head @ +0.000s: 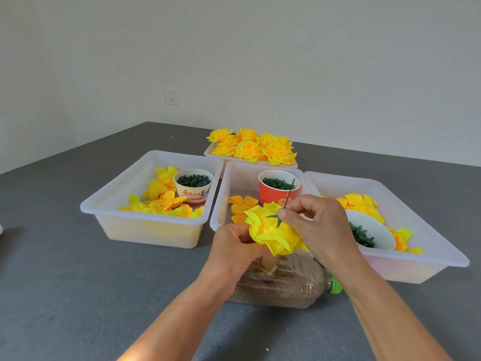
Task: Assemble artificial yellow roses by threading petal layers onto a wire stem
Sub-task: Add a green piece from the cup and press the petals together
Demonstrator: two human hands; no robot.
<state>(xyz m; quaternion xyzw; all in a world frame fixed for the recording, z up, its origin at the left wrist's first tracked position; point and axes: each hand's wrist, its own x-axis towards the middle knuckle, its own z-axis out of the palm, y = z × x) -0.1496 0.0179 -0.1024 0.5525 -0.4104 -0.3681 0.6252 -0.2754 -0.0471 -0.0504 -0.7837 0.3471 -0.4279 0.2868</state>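
Grey, matte tabletop [78, 295] fills the lower view and runs back to a plain off-white wall [286, 61] that carries one white socket [171, 96]. Four translucent white bins stand on the grey surface. The left bin [109, 204] holds loose yellow petal layers [161, 196] and a white paper cup [194, 187] of dark green pieces. The middle bin [221, 201] holds orange petals [240, 205] and a red cup [276, 190] of green rings. The right bin [429, 243] holds more yellow petals and a white bowl [377, 230] of green bits. The far tray [210, 152], behind the others, is piled with finished yellow roses [253, 147].

Near the front edge a clear plastic bottle [281, 282] lies on its side, green cap to the right. Just above it, the left hand [234, 248] grips the partly built yellow rose [270, 230] from below, fingers curled round its petals. The right hand [317, 222] pinches the thin green wire stem [289, 192], which rises from the rose's back beside a small green calyx [276, 217].
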